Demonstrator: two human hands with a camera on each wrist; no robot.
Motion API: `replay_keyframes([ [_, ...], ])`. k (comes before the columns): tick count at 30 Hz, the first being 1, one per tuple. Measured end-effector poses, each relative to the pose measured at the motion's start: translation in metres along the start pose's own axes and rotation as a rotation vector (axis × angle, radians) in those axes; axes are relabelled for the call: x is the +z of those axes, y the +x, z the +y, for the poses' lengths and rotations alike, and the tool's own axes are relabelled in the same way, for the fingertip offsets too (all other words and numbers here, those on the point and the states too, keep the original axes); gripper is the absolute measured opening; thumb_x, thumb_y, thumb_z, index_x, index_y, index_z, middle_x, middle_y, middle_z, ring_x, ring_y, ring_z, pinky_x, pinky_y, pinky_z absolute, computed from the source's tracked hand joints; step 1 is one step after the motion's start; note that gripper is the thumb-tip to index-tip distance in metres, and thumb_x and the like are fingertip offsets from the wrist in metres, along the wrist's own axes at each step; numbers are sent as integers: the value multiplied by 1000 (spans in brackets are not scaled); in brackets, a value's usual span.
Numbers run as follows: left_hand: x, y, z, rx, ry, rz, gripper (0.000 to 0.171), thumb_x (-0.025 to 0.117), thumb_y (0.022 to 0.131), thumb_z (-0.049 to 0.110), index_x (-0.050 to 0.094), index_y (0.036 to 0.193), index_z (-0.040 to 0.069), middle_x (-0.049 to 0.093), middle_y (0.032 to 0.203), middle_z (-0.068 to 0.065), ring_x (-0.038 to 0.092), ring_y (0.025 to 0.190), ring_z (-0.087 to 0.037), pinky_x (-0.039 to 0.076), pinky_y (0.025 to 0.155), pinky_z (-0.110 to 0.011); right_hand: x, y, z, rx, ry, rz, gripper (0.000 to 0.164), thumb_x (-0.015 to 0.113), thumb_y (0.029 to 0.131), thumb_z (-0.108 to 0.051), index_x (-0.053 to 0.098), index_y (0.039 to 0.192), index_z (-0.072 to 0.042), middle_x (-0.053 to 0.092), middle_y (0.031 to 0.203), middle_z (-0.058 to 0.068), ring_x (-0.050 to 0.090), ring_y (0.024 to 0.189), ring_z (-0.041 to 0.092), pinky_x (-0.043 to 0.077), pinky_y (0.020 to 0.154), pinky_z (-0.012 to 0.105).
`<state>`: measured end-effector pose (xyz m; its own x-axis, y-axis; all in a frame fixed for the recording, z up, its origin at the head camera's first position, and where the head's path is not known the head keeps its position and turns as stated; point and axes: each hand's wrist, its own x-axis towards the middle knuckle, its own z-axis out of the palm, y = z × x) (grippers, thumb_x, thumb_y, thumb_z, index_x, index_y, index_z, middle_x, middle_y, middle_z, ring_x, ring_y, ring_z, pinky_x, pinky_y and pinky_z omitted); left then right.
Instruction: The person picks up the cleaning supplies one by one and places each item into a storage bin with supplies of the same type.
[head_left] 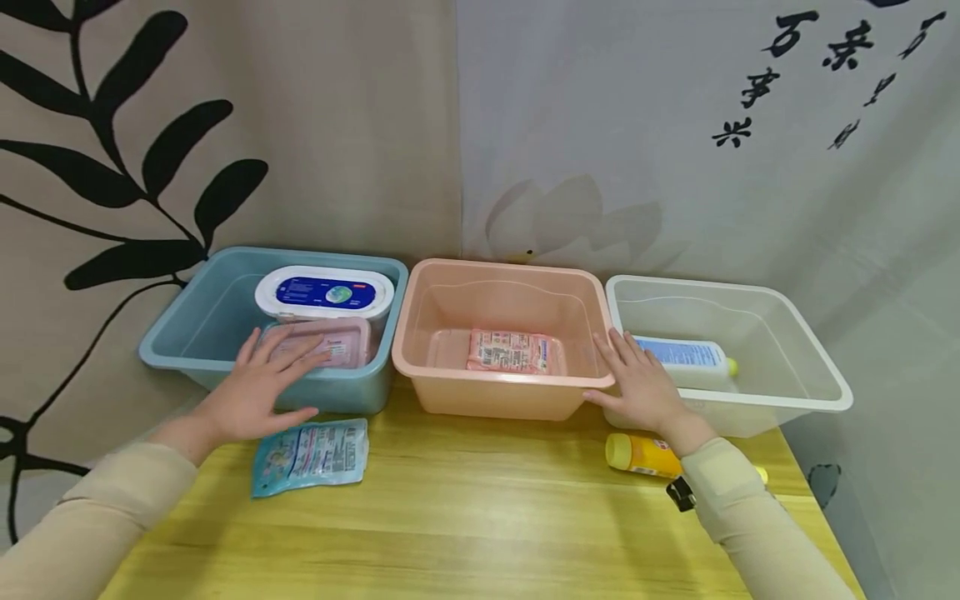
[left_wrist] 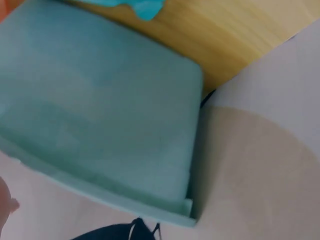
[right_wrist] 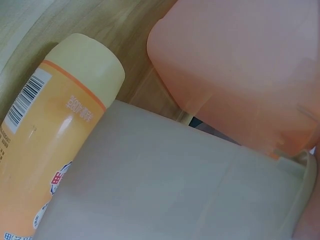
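My left hand (head_left: 251, 392) spreads its straight fingers over the front rim of the blue bin (head_left: 348, 393), fingertips by a pink lidded box (head_left: 348, 343). Behind that box is a white tub with a dark blue label (head_left: 324, 293). Below the hand, a light-blue pouch (head_left: 322, 452) lies on the table. My right hand (head_left: 645, 387), fingers extended, is over the adjoining rims of the peach bin (head_left: 495, 400) and white bin (head_left: 787, 392). A yellow bottle (right_wrist: 55, 125) lies beside the white bin, partly hidden by my wrist in the head view. Neither hand holds anything.
Inside the peach bin sits a pink printed packet (head_left: 510, 352). The white bin contains a white bottle with a blue label (head_left: 686, 353). All three bins stand in a row at the back of the wooden table (head_left: 480, 517), against a curtain (head_left: 360, 125).
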<state>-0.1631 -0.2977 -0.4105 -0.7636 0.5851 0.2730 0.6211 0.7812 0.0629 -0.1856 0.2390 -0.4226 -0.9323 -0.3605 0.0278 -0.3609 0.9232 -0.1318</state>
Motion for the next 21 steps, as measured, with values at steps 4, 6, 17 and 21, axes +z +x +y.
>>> replay_keyframes([
  [4,6,-12,2,29,35,-2,82,72,73,45,37,143,22,43,142,-14,20,138,-37,-8,115,-56,0,1,0,-3,9,-5,89,55,85,-57,15,151,-13,12,156,20,15,142,42,17,111,62],
  [6,8,-16,3,37,55,0,84,72,73,46,36,144,21,42,143,-13,18,139,-35,-8,115,-55,0,2,1,-6,12,-7,89,55,85,-58,15,151,-13,12,156,21,14,142,41,16,112,61],
  [17,16,-37,7,108,116,92,77,28,87,73,33,146,24,24,156,0,8,145,-31,-1,113,-62,-3,0,5,-46,51,-40,89,56,86,-55,15,151,-10,9,155,23,9,143,40,11,114,57],
  [21,23,-49,9,123,137,102,76,26,87,73,37,144,23,30,153,-1,17,142,-34,3,113,-62,-6,-2,5,-66,69,-51,87,58,86,-53,18,150,-9,9,155,24,9,143,41,11,114,58],
])
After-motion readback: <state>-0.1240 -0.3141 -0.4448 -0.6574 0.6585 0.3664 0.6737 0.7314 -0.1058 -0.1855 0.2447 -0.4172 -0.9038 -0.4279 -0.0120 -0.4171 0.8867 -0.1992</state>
